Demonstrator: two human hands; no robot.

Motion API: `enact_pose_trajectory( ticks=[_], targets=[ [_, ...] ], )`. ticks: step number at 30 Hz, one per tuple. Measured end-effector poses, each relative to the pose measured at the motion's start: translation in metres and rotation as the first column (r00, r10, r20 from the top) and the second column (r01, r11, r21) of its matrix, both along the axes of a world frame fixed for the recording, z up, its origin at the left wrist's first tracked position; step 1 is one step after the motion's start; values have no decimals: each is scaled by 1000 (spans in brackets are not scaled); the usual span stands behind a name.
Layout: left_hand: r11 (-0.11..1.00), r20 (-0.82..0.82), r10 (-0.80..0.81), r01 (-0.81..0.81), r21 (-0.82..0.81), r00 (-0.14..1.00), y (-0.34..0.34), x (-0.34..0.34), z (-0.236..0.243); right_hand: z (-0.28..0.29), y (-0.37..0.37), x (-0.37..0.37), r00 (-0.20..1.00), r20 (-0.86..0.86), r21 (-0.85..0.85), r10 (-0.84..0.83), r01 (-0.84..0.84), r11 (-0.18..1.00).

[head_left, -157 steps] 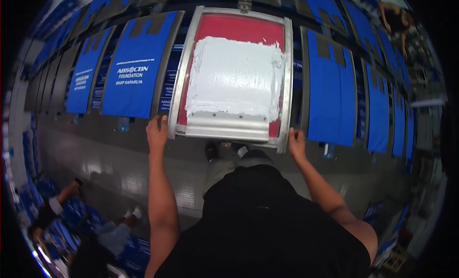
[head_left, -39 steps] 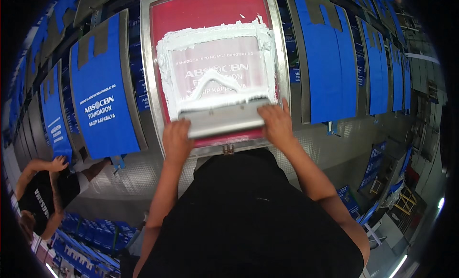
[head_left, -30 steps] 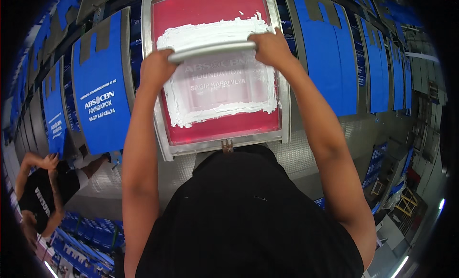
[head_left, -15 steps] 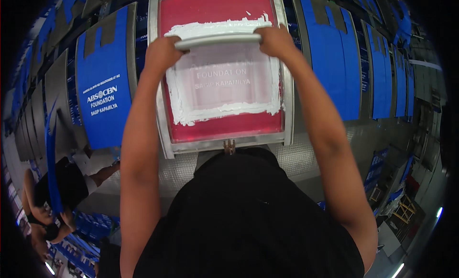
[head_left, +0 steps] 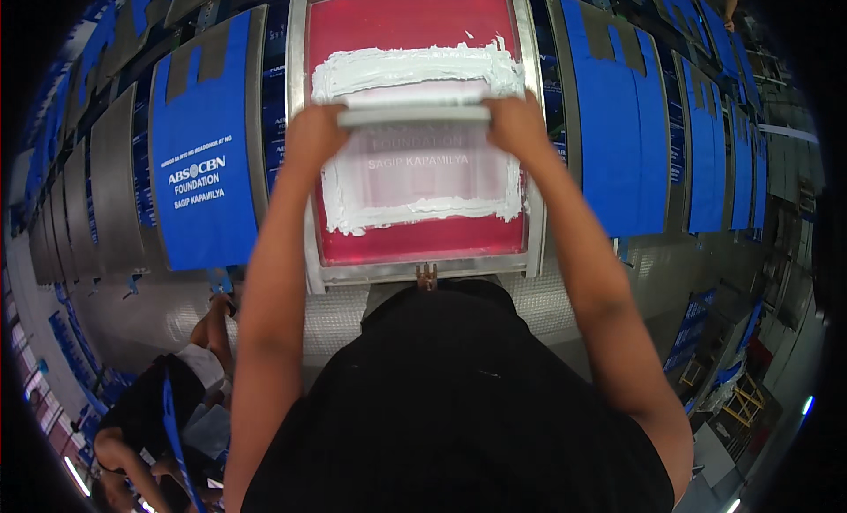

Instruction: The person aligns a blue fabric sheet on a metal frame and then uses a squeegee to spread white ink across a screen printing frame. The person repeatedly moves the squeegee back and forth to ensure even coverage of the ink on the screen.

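Observation:
My left hand [head_left: 318, 138] and my right hand [head_left: 519, 129] each grip one end of a pale squeegee [head_left: 415, 116]. It spans the upper middle of a printing screen with a metal frame [head_left: 379, 273] and red mesh [head_left: 406, 19]. Thick white ink [head_left: 397, 67] forms a rough rectangular border on the mesh, with its far band beyond the squeegee. Inside that border is a pale, see-through window [head_left: 419, 182] with light lettering. The squeegee's lower edge is blurred, and my fingers curl out of sight around it.
Blue printed fabric pieces lie on grey boards: one panel [head_left: 203, 151] left of the screen, another [head_left: 613, 125] right. A metal clasp [head_left: 427, 275] sits at the frame's near edge, close to my body. At lower left, a co-worker [head_left: 146, 416] bends beside a blue strip.
Both hands have drawn the squeegee toward me, leaving the far ink band more exposed. The view has shifted slightly, and the co-worker at lower left has changed position.

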State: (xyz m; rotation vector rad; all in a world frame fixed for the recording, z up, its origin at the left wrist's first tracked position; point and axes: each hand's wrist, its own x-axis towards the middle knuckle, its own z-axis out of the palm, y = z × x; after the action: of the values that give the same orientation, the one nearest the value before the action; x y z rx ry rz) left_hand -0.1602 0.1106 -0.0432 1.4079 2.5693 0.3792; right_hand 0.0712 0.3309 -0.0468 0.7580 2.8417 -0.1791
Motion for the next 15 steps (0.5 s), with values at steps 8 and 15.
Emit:
enact_pose_trajectory(
  ticks=[8,15],
  targets=[
    [994,90,-16,25,-103,996,-56,42,27,50,-40,42,998,69,-180,17,-4,984],
    [997,75,-20,14,76,997,-83,75,-25,13,-71,72,995,-94,-110,-41,31,993]
  ],
)
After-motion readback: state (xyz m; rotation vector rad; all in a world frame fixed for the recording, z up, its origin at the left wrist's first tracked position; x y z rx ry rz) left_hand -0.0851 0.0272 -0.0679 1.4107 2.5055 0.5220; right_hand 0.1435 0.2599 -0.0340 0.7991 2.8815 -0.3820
